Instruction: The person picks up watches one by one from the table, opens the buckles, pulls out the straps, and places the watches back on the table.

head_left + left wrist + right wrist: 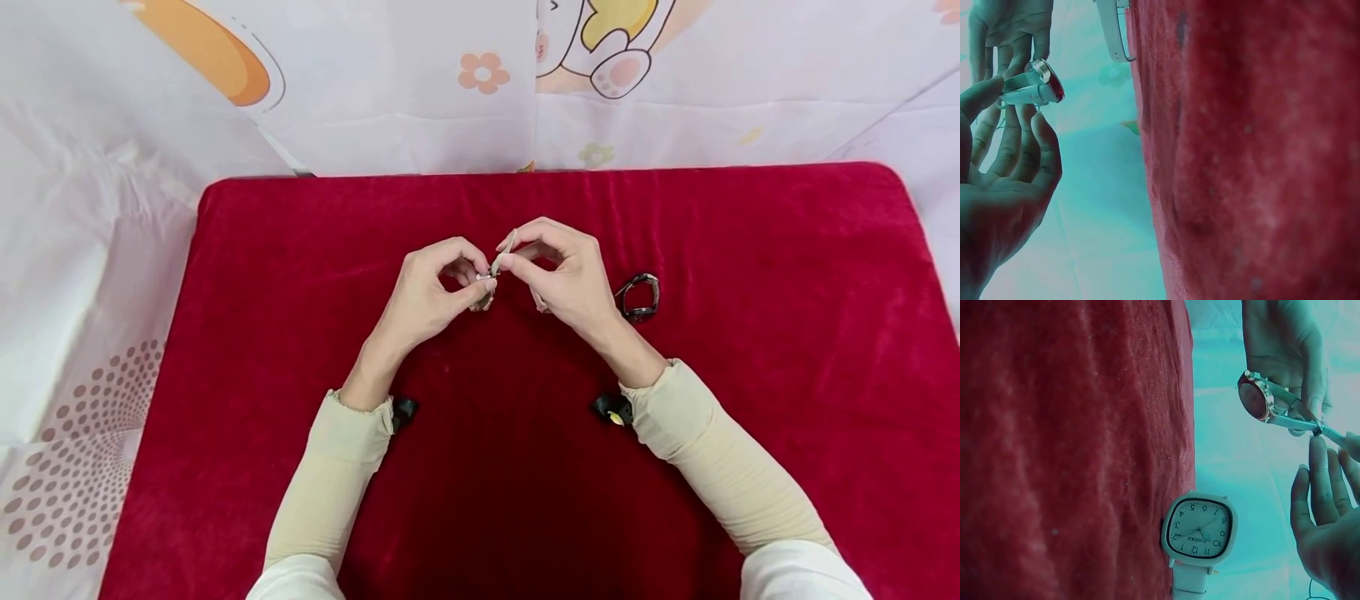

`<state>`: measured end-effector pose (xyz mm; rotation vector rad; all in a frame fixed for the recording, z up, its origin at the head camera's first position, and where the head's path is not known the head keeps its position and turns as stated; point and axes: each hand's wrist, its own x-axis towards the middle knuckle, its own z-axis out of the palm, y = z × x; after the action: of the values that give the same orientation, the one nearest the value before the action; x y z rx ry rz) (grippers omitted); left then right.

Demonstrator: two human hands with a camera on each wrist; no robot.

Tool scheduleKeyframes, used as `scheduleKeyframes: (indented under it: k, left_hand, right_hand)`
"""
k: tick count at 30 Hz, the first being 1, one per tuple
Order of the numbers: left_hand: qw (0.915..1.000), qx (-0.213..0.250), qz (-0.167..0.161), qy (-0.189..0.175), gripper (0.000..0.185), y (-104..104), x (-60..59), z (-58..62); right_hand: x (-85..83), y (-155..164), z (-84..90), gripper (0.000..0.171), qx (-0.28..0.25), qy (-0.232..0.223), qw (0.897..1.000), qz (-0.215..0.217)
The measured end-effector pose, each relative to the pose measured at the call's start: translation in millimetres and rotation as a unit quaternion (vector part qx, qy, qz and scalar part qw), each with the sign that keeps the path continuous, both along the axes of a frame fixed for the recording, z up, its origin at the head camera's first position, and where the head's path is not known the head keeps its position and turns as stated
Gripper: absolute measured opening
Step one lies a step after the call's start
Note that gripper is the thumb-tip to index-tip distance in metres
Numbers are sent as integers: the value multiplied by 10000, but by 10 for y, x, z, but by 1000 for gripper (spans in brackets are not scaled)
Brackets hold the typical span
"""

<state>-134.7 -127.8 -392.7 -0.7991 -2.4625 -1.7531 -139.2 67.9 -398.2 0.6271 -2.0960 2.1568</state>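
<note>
A wristwatch (482, 302) with a round face is held up over the table, between both hands. My left hand (431, 292) grips it near the strap's fastening, thumb against the fingers. The right hand (566, 267) pinches the loose end of its pale strap (507, 247) between thumb and index finger. In the right wrist view the round watch face (1254, 399) hangs below the left hand (1285, 353), with the strap bent into a loop and passing through a buckle (1317, 429). The right hand's other fingers are spread beneath it.
A white square-faced watch (1199, 528) lies on the red cloth (480, 483), mostly hidden by the right hand in the head view. Right of that hand sits a dark wristwatch (639, 297), its band looped. A printed curtain (397, 83) stands behind the table.
</note>
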Motion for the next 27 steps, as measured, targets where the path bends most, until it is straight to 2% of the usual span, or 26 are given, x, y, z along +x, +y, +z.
scheduleKeyframes:
  k: [2,7,10,17,22,25,27]
  left_hand:
    - [9999,-1,36,106,12,0,-5,-32]
    - [9998,43,49,200,13,-48,-95,-255]
    - [9998,58,43,208,14,-82,-140,-338]
    - [9995,103,132,283,13,-161,-124,-356]
    - [9995,74,247,202,13,-185,-100,-349]
    - [9994,42,292,186,14,-158,-89,-304]
    - [9992,24,324,227,13,-127,-66,-226]
  right_hand:
    - [0,0,-7,9,0,-30,10000,11]
    - [9,-1,-8,8,3,-102,9999,20]
    - [8,-10,-5,8,105,-115,9999,-1]
    - [-4,-78,1,9,254,-210,9994,121]
    - [-10,-106,4,8,233,-283,9991,209]
    - [-12,-100,8,8,278,-288,9990,174]
    - [-14,-91,10,8,314,-252,9991,131]
